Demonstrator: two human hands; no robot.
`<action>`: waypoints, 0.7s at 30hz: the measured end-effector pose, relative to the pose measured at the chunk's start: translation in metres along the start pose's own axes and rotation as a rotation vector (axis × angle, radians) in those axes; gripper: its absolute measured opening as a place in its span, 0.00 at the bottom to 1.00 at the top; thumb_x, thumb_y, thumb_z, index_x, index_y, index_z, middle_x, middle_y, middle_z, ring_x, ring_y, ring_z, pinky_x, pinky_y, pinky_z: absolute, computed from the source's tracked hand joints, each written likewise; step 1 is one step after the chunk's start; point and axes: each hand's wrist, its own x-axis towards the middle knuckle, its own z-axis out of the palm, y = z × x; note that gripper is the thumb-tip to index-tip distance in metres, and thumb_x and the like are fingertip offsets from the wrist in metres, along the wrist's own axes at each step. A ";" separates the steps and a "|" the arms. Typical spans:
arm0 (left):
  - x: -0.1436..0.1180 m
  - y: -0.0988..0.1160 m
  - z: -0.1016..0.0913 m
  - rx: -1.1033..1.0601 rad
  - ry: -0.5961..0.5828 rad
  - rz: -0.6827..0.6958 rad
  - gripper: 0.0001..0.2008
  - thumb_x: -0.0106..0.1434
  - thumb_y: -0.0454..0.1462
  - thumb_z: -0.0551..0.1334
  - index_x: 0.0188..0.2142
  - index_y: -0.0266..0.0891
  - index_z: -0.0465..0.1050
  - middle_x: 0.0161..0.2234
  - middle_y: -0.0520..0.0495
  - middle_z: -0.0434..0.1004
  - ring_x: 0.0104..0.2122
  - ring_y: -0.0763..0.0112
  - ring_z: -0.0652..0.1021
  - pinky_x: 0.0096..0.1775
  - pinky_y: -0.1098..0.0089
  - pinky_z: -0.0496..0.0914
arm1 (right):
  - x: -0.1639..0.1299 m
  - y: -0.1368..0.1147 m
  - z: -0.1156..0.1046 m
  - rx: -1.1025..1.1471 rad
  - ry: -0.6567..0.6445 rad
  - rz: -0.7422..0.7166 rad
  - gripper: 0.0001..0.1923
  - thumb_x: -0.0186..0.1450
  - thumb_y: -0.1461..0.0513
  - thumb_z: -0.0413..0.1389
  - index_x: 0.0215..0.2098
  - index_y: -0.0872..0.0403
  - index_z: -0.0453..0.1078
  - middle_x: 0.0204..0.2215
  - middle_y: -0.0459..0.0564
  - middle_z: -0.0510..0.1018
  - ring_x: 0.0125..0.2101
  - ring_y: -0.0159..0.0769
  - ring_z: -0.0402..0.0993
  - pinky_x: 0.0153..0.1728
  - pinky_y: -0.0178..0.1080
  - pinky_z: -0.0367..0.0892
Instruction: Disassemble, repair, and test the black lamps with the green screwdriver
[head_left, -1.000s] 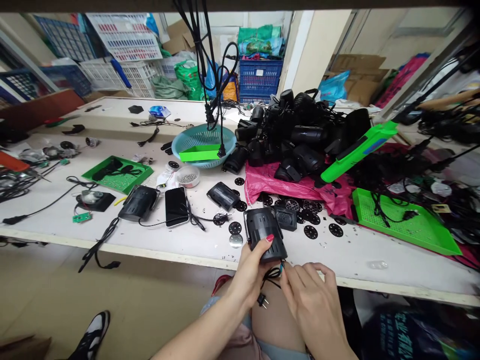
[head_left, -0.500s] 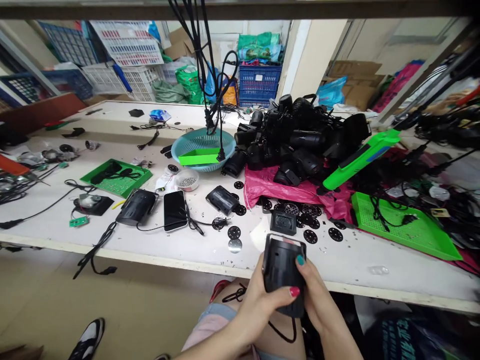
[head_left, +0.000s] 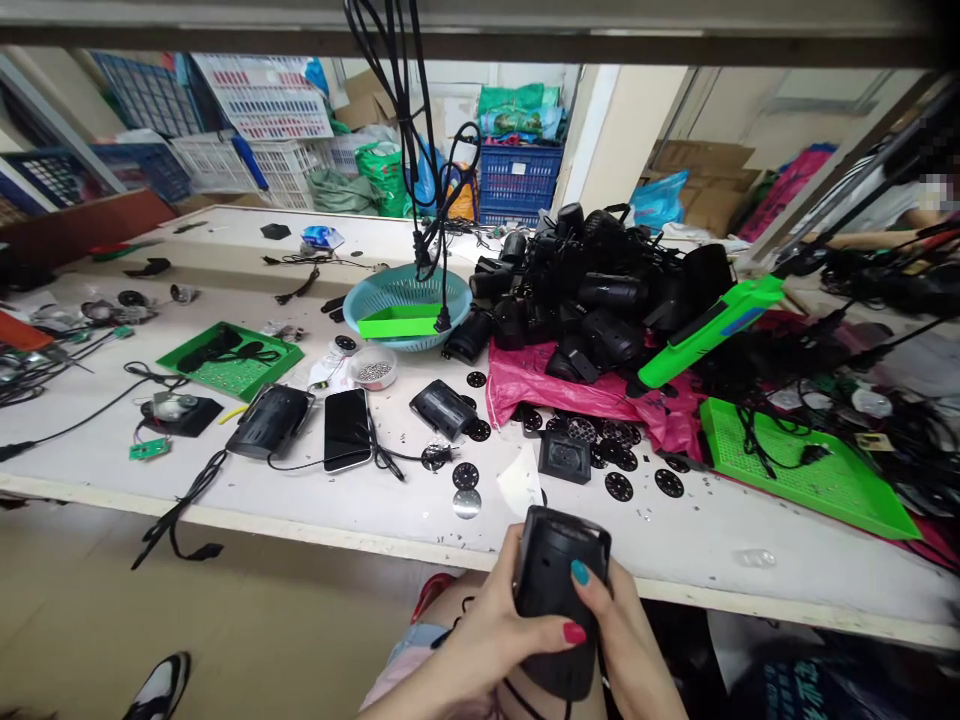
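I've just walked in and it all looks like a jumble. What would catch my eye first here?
Probably the big heap of black housings at the back of the table, lying on a pink bag. Next, the bright green: a tray at the right and a teal basket in the middle. Up close, the left hand and right hand hold one black housing over the lap.

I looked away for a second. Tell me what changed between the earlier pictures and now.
The black housing came off the table edge toward the lap and was turned end-up. The left hand kept hold of it; the right hand let go of the cord end and joined the grip. The phone, teal basket and green tray lie as before.
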 end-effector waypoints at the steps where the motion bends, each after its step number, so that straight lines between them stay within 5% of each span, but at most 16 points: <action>1: 0.000 0.001 -0.005 -0.006 0.008 -0.025 0.40 0.50 0.41 0.76 0.60 0.41 0.62 0.52 0.41 0.76 0.52 0.52 0.76 0.53 0.58 0.69 | 0.006 0.001 -0.004 -0.071 -0.008 -0.054 0.29 0.53 0.42 0.65 0.45 0.51 0.78 0.45 0.56 0.83 0.50 0.55 0.76 0.52 0.52 0.71; 5: 0.003 0.000 -0.018 -0.052 0.078 -0.085 0.35 0.52 0.43 0.74 0.58 0.39 0.67 0.52 0.40 0.77 0.56 0.49 0.73 0.58 0.55 0.65 | 0.065 -0.037 -0.030 -0.164 0.078 -0.319 0.31 0.57 0.38 0.58 0.50 0.47 0.76 0.56 0.54 0.76 0.57 0.53 0.70 0.60 0.57 0.61; 7: 0.005 -0.005 -0.018 -0.074 0.115 -0.131 0.32 0.52 0.43 0.73 0.55 0.38 0.70 0.51 0.39 0.78 0.55 0.48 0.74 0.58 0.53 0.64 | 0.106 -0.080 -0.042 -0.133 0.322 -0.609 0.34 0.56 0.44 0.62 0.57 0.46 0.69 0.63 0.54 0.68 0.63 0.50 0.62 0.63 0.57 0.56; 9: 0.006 -0.010 -0.017 -0.133 0.140 -0.178 0.31 0.50 0.43 0.74 0.52 0.37 0.71 0.49 0.38 0.80 0.53 0.48 0.76 0.58 0.52 0.65 | 0.141 -0.127 -0.050 -0.100 0.311 -0.678 0.42 0.55 0.45 0.62 0.65 0.42 0.57 0.68 0.52 0.59 0.65 0.44 0.58 0.63 0.53 0.56; 12: 0.007 -0.018 -0.013 -0.258 0.190 -0.208 0.27 0.50 0.44 0.74 0.48 0.36 0.73 0.47 0.37 0.81 0.53 0.48 0.77 0.59 0.52 0.65 | 0.171 -0.173 -0.051 -0.142 0.144 -0.693 0.35 0.55 0.45 0.61 0.58 0.44 0.64 0.58 0.50 0.72 0.58 0.44 0.69 0.57 0.51 0.65; 17: 0.014 -0.021 -0.011 -0.339 0.264 -0.204 0.27 0.50 0.43 0.75 0.46 0.37 0.73 0.46 0.38 0.81 0.55 0.50 0.75 0.59 0.55 0.65 | 0.161 -0.159 -0.053 -0.250 0.162 -0.741 0.21 0.53 0.49 0.68 0.39 0.50 0.73 0.38 0.47 0.78 0.42 0.43 0.75 0.52 0.49 0.69; 21: 0.021 -0.019 -0.014 -0.303 0.210 -0.247 0.26 0.48 0.45 0.75 0.43 0.35 0.73 0.44 0.35 0.81 0.46 0.46 0.80 0.53 0.49 0.69 | 0.123 -0.129 -0.053 -0.212 0.127 -0.784 0.21 0.54 0.51 0.67 0.41 0.50 0.70 0.36 0.48 0.76 0.37 0.42 0.76 0.42 0.47 0.73</action>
